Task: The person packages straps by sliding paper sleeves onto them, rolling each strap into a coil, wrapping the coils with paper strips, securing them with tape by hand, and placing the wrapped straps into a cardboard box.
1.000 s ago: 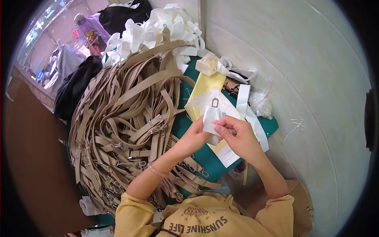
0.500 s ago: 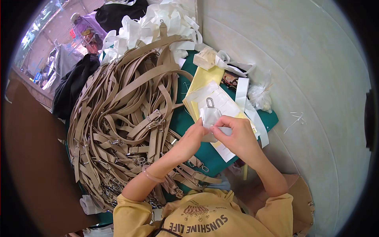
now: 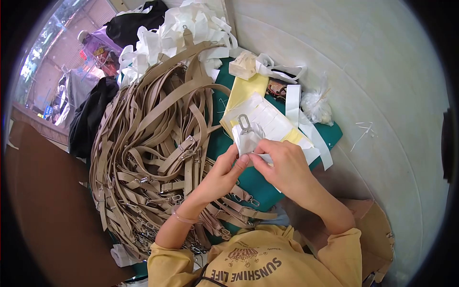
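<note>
From the head view, the metal loop [image 3: 244,123] pokes out of the white wrapping [image 3: 249,142]; a loosened pinch could, I'd say, let it slip. The left hand [image 3: 221,173] grips the wrapping's lower edge, thumb uppermost; the right hand [image 3: 288,165] pinches beside it, both above the green cloth [image 3: 253,185].

1. We see a green tabletop [image 3: 253,187] running through the centre of the frame.
2. On its left side we have a big tangled pile of tan straps [image 3: 155,126] with metal clips.
3. At its far end, upper centre, we find heaped white strips [image 3: 184,31].
4. Right of centre, we see yellow paper [image 3: 248,88] beneath white sheets [image 3: 270,116].
</note>
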Demonstrator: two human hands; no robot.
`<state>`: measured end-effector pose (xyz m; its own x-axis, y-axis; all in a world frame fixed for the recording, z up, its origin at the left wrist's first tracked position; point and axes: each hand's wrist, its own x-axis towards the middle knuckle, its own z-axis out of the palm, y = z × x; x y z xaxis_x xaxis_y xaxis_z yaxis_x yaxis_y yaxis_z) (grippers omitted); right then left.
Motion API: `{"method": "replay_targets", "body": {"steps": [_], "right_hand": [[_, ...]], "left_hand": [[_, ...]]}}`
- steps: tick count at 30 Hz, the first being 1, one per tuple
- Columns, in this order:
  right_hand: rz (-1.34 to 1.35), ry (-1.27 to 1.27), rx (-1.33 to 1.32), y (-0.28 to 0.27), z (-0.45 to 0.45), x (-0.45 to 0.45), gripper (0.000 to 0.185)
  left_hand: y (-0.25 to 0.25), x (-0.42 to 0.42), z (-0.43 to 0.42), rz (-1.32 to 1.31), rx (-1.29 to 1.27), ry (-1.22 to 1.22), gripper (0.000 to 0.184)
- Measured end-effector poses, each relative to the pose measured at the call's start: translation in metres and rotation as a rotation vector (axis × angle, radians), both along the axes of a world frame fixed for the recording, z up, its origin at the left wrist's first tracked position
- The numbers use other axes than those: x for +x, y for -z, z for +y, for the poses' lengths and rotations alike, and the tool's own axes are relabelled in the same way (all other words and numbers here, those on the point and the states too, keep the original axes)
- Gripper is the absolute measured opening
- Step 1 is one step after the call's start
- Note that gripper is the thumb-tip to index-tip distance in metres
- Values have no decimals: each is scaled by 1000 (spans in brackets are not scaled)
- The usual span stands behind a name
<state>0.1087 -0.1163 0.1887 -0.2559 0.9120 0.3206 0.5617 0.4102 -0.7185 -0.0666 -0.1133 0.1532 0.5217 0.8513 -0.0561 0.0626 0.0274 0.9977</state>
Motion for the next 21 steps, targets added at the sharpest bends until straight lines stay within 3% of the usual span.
{"method": "replay_targets", "body": {"steps": [2, 6, 9, 11, 12, 14, 15, 17, 18, 19, 21], "right_hand": [[-163, 25, 50, -2, -3, 0, 14], [-291, 70, 150, -12, -9, 9, 16], [-309, 196, 249, -11, -5, 22, 22], [-152, 496, 428, -12, -6, 24, 38], [-33, 644, 538, 1, -9, 24, 59], [500, 593, 285, 28, -25, 3, 66], [741, 384, 21, 30, -32, -9, 68], [942, 24, -373, 39, -27, -19, 69], [833, 39, -230, 39, -25, -28, 52], [840, 41, -230, 39, -26, -32, 52], [936, -54, -229, 40, -28, -37, 30]], "left_hand": [[3, 6, -4, -70, 13, -111, 27], [10, 10, -16, 95, 137, -238, 28], [10, 17, -21, -141, 106, -455, 31], [17, 16, -25, -175, 65, -564, 30], [21, 15, -27, -218, 20, -676, 29], [28, 19, -35, -293, 57, -730, 30], [30, 21, -40, -360, 55, -754, 29], [28, 22, -53, -419, 46, -739, 26], [30, 21, -58, -412, 47, -737, 26], [32, 21, -63, -399, 83, -719, 26], [30, 26, -65, -401, 134, -743, 28]]}}
